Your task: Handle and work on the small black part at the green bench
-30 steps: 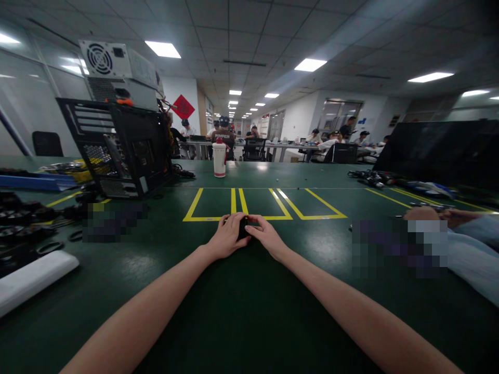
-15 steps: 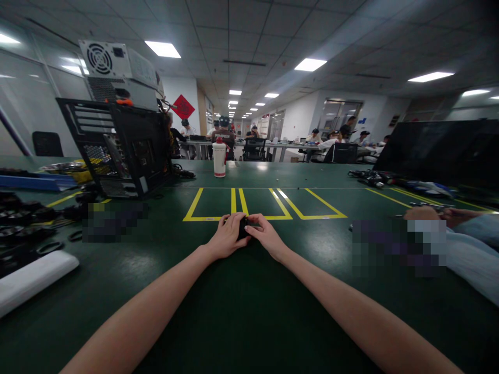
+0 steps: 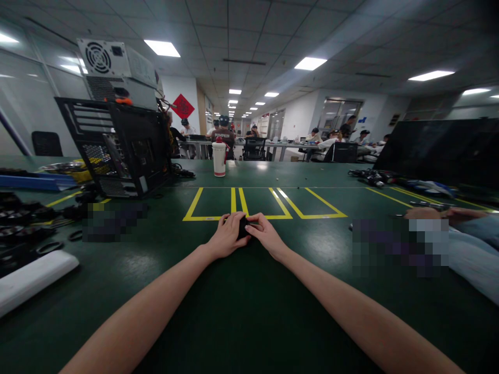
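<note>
Both of my arms stretch forward over the dark green table [image 3: 241, 311]. My left hand [image 3: 225, 238] and my right hand [image 3: 265, 235] meet at the table's middle, just in front of the yellow marked boxes [image 3: 249, 205]. Between them they grip a small black object [image 3: 243, 227], most of it hidden by my fingers. What the object is cannot be told.
An open black computer case [image 3: 117, 148] with a grey power supply [image 3: 117, 72] on top stands at the back left. A white bottle [image 3: 219, 158] stands behind the yellow lines. Black parts [image 3: 23, 218] and a white slab [image 3: 31, 280] lie at left. A co-worker's sleeve [image 3: 468, 249] rests at right.
</note>
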Tool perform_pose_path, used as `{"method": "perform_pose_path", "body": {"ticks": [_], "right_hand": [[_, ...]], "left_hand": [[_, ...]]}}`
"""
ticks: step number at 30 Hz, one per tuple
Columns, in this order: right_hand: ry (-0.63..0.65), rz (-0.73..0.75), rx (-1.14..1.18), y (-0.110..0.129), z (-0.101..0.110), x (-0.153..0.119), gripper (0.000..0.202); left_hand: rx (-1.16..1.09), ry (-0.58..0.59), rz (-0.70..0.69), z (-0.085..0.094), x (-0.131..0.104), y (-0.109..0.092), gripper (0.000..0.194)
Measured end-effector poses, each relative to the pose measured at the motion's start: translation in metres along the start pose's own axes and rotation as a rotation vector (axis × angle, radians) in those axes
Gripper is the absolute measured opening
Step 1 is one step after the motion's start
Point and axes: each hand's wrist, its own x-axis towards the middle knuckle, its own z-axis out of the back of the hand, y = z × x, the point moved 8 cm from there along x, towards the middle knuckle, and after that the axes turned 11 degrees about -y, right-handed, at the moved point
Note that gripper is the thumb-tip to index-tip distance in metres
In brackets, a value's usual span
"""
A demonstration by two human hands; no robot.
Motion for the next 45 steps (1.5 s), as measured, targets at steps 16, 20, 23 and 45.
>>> {"method": "perform_pose_path", "body": {"ticks": [16, 20, 23, 45], "right_hand": [[-0.007, 0.012, -0.040, -0.001, 0.001, 0.001, 0.021], [-0.006, -0.020, -0.048, -0.003, 0.001, 0.001, 0.030], [0.001, -0.047, -0.040, -0.003, 0.001, 0.000, 0.031], [-0.004, -0.020, -0.012, -0.004, 0.000, 0.000, 0.028]], "left_hand": [[0.005, -0.005, -0.005, -0.001, 0.000, 0.000, 0.053], [-0.001, 0.000, -0.001, 0.000, 0.000, 0.000, 0.053], [-0.007, 0.001, 0.000, -0.001, 0.000, 0.000, 0.053], [-0.011, -0.004, 0.001, 0.000, 0.000, 0.000, 0.051]]}}
